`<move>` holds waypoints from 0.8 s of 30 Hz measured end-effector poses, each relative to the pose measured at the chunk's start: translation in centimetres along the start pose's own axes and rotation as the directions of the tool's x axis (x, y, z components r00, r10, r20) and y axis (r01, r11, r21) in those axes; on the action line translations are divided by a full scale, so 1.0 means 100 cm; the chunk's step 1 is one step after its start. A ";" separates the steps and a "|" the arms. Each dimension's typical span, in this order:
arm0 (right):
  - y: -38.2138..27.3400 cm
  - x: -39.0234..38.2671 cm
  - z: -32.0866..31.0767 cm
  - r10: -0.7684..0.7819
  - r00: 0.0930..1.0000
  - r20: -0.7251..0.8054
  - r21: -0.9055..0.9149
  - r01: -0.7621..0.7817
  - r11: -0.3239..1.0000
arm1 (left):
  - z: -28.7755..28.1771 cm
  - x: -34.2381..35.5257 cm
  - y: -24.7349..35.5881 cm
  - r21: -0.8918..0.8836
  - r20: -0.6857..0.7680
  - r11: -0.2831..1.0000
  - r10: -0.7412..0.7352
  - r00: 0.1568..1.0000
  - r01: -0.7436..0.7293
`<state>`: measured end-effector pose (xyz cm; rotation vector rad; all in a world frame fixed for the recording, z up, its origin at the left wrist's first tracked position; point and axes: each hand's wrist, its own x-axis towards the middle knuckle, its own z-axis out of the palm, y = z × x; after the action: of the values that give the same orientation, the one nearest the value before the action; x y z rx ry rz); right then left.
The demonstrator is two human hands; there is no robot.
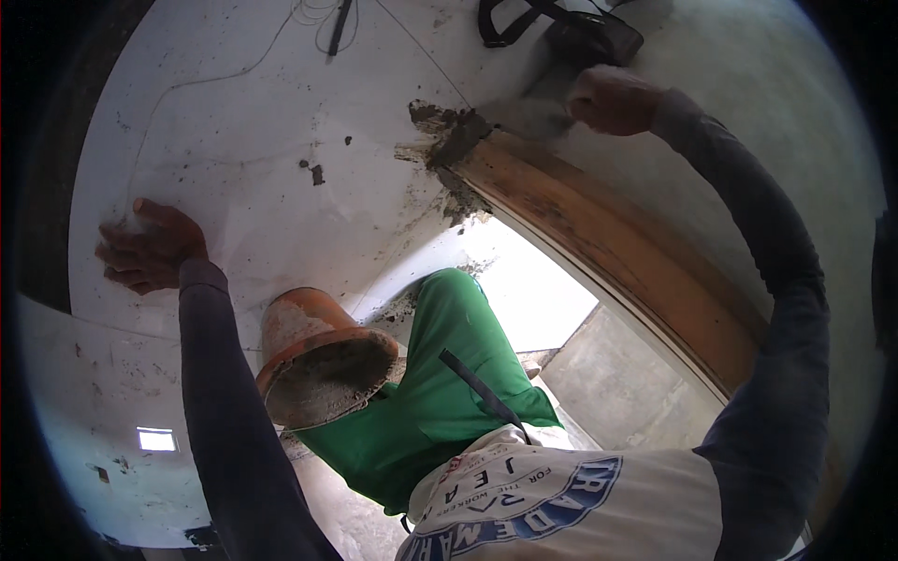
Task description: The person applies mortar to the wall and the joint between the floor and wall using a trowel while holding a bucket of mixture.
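Observation:
My left hand [154,248] lies with its fingers spread against a broad white surface [243,187]. My right hand [613,101] is raised at the upper right, its fingers curled closed beside the greyish wall. A grey smear beside its fingers is blurred, so what they hold, if anything, cannot be made out. Below that hand runs a brown wooden beam [599,238], with rough dark mortar [458,140] around its upper end. An orange bucket [292,323], crusted with grey mortar inside, is tilted between my left forearm and my green-trousered leg.
A black bag with a strap [594,37] is at the top, beyond my right hand. A thin wire [220,78] and a dark stick [340,28] are at the upper left. Small mortar crumbs [316,174] dot the white surface. Grey paving [622,374] shows past the beam.

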<state>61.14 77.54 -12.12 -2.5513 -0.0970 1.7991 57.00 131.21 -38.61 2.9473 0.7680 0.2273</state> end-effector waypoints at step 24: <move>0.000 0.070 0.044 -0.022 0.939 0.343 -0.616 0.242 0.750 | 0.024 0.003 -0.021 0.060 -0.018 0.998 0.028 0.999 -0.027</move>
<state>59.35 77.87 -20.20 -2.4697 -1.0741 2.4227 56.67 133.10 -41.21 3.0173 0.7504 0.2391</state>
